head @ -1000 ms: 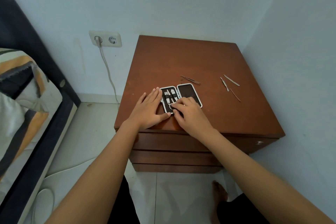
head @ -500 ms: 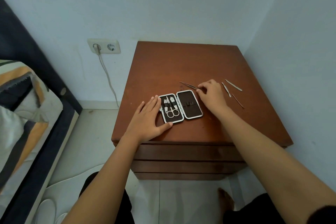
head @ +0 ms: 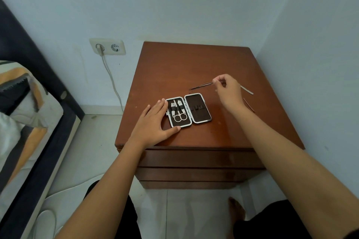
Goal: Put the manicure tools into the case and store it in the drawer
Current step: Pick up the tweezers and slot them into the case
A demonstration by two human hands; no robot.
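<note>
The manicure case (head: 200, 108) lies open near the front of the brown nightstand (head: 190, 64). Scissors (head: 179, 115) and two other small tools sit in its left half; the right half is bare. My left hand (head: 153, 124) rests flat on the case's left edge, thumb along its front. My right hand (head: 228, 90) is raised behind and right of the case, pinching the end of a pair of tweezers (head: 201, 85) lifted off the wood. A flat metal tool (head: 247, 90) and a thin stick (head: 249, 104) lie to the right, partly hidden by that hand.
Closed drawers (head: 198, 159) stack below the nightstand top. The walls close in behind and on the right. A wall socket (head: 107, 47) with a white cable hangs at the left. A bed with a striped pillow (head: 21, 103) fills the left side. My bare foot (head: 236, 208) rests on the tiled floor.
My right hand left the case's left half, reached back to the tweezers and has lifted them off the nightstand. My left hand stayed on the case.
</note>
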